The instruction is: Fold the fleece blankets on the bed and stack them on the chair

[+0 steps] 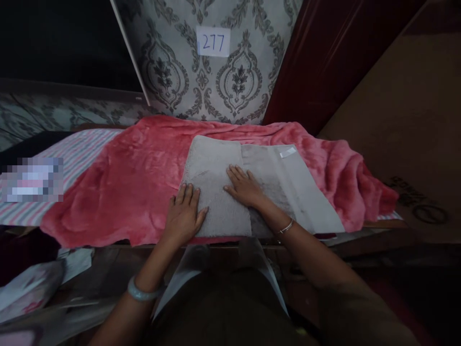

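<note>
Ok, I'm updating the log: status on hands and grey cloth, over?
Left hand palm-down across left edge of grey cloth. Right hand palm-down near its middle. Grey cloth on pink blanket. Nothing seen in the way.

Head-worn camera | looks forward and down | near, above left hand (pixel 183 215) and right hand (pixel 245 187) | patterned wall (pixel 212 77) farther off, along the upper edge
</note>
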Available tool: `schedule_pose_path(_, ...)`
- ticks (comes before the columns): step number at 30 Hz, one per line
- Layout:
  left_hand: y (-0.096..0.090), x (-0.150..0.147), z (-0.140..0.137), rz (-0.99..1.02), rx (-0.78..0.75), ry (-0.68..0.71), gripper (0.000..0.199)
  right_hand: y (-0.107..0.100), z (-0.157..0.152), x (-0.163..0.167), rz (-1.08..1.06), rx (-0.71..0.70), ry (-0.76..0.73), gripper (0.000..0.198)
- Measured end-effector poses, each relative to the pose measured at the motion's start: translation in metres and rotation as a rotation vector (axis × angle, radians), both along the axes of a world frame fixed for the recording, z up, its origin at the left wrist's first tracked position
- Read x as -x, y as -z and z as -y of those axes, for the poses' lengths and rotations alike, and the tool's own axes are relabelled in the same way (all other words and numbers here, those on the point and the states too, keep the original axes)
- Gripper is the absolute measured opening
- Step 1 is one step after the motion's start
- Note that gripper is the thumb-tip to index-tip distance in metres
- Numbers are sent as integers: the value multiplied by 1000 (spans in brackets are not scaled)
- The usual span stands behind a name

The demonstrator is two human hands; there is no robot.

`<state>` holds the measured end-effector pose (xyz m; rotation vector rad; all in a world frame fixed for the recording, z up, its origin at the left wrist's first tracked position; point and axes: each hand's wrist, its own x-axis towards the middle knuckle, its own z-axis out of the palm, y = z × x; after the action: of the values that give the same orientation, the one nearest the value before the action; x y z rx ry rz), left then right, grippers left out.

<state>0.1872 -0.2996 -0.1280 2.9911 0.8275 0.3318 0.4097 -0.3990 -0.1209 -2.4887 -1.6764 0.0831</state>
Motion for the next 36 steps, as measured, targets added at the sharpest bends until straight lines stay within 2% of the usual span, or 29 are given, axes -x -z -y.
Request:
schedule_pose_path(3,1,-1,0,14,0,5,65,-7,20,0,-11,37,54,68)
schedule_pose_path(6,2,-1,1,20,-4,0,65,-17,29,22,-25,10,84,67)
schedule_pose_path(9,2,-1,1,23,-3,-7,65,-20,29,60,-36,-64,-21,69)
schedule_pose_path(13,1,0,-1,27,21,15,67,-10,34,91,-74,-26,-133,70)
schedule_pose_path(17,4,3,-7,86,94,68,69,3,57,83,-59,-33,-66,68)
schedule_pose_path(20,8,12,-16,211,226,109,65,11,81,69,-44,-50,-4,67)
schedule_pose_path(22,9,22,-23,350,341,62,61,13,97,61,-51,-41,25,67)
schedule_pose_path(25,7,42,-34,525,547,-88,63,5,107,57,-73,-70,57,65)
schedule_pose_path(27,3,51,-38,558,677,-152,69,-7,98,62,-73,-144,54,63)
schedule_pose_path(30,-1,55,-40,545,784,-178,80,-27,61,83,-70,-216,-38,63)
schedule_pose_path(33,1,49,-39,512,771,-166,83,-33,17,107,-82,-169,-161,62)
schedule_pose_path(36,7,44,-36,509,677,-123,73,-22,-6,121,-86,-80,-211,60)
